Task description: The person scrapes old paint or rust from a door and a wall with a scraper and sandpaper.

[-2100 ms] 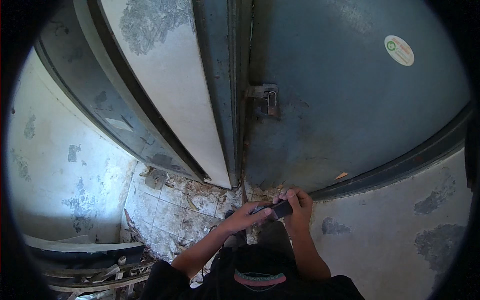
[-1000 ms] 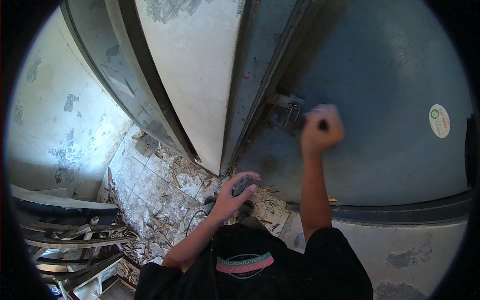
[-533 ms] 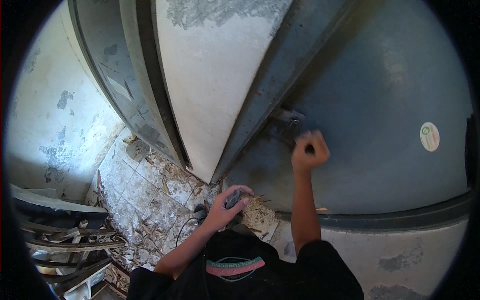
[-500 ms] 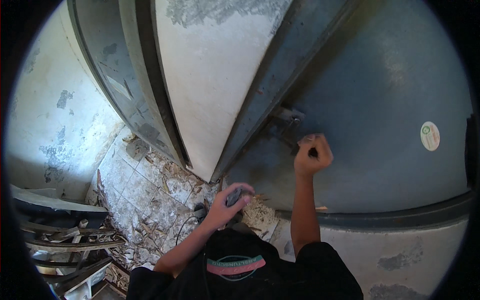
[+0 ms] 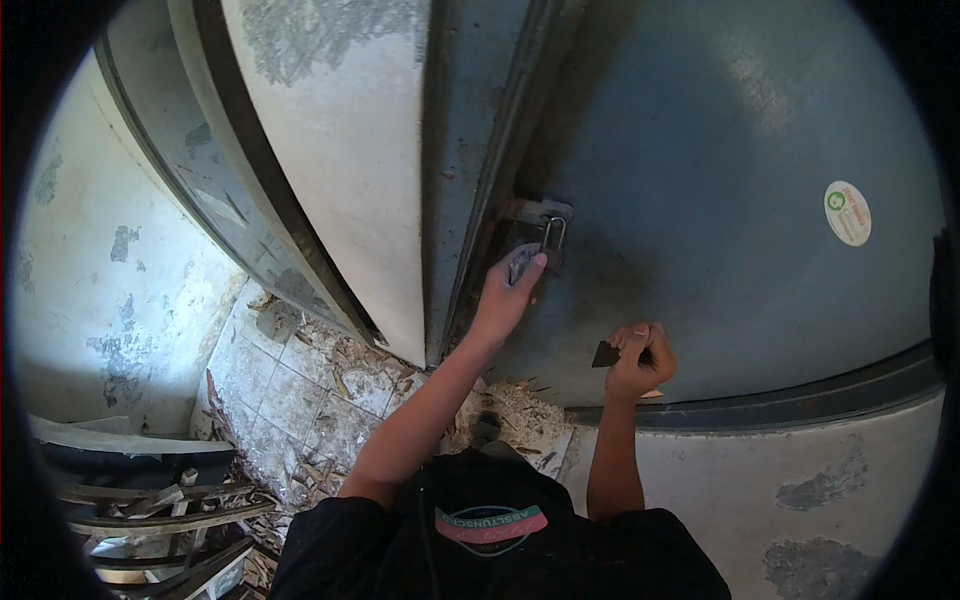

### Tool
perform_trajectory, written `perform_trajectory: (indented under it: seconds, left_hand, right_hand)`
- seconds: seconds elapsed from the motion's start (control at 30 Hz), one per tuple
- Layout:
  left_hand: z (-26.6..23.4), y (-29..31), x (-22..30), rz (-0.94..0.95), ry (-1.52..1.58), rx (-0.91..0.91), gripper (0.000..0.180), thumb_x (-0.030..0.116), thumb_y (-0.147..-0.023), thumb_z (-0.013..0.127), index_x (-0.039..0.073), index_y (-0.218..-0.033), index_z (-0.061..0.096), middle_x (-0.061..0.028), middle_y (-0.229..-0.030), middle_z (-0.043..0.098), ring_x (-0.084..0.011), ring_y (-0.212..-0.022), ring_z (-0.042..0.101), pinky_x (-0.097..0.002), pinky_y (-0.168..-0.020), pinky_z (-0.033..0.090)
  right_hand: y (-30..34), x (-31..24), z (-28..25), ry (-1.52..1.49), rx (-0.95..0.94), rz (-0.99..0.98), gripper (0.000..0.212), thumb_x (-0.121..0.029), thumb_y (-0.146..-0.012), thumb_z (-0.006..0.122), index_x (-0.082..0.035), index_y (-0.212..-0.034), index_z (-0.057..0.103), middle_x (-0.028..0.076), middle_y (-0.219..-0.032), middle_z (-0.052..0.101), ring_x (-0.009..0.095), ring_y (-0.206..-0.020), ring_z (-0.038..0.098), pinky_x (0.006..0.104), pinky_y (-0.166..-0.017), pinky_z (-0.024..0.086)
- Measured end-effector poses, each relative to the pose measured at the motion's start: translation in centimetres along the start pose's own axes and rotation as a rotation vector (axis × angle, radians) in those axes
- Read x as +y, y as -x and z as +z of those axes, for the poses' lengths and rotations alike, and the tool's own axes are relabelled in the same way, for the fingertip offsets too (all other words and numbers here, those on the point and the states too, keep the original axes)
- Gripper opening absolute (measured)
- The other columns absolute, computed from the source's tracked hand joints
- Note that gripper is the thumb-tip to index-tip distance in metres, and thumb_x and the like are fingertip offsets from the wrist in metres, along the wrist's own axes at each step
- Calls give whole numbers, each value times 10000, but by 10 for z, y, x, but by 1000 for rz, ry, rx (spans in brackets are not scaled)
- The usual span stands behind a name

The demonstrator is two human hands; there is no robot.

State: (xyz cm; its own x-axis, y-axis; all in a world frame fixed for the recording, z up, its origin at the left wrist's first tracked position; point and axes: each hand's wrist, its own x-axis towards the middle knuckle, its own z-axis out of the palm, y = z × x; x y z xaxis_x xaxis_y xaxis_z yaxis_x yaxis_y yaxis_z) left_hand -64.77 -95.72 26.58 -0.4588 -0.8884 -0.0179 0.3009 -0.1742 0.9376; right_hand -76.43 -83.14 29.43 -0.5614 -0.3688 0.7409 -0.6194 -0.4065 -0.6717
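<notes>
A padlock [image 5: 555, 236] hangs by its bright U-shaped shackle from the metal hasp [image 5: 538, 210] at the edge of the blue-grey door. My left hand [image 5: 503, 300] is closed around a grey, rough-looking piece [image 5: 522, 262] whose kind I cannot make out. Its fingertips reach the padlock below the shackle, where its body is mostly hidden. Lower and to the right, in front of the door, my right hand [image 5: 640, 365] is closed on a dark flat piece [image 5: 605, 354], with a straight edge sticking out toward the left.
The large blue-grey door [image 5: 720, 250] bears an oval sticker [image 5: 848, 213]. Left of its frame is a peeling white wall [image 5: 340, 150]. Debris litters the tiled floor [image 5: 290, 380]; broken wood strips [image 5: 170, 520] are piled at lower left.
My left hand has risen from low by the floor to the padlock, carrying the grey piece. My right hand has dropped away from the hasp. The view has shifted.
</notes>
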Motion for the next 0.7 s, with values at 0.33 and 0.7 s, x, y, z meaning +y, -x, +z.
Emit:
perform_trajectory:
  seconds: [0.33, 0.7]
  left_hand:
    - [-11, 5, 18, -106, 389, -148, 269, 284, -912, 582, 23, -976, 560, -36, -794, 576, -66, -600, 419, -234, -551, 394]
    - [-5, -6, -12, -119, 686, -303, 282, 293, -938, 533, 23, -1018, 532, -47, -842, 569, -67, -612, 429, -231, -564, 405]
  right_hand:
    - [15, 3, -9, -16, -153, 9, 353, -76, -915, 494, -8, -582, 398, 44, -562, 442, 114, -487, 451, 278, -449, 423]
    - [-55, -20, 58, -435, -83, 192, 348, -70, -921, 449, -9, -581, 403, 41, -533, 393, 123, -477, 418, 290, -444, 405]
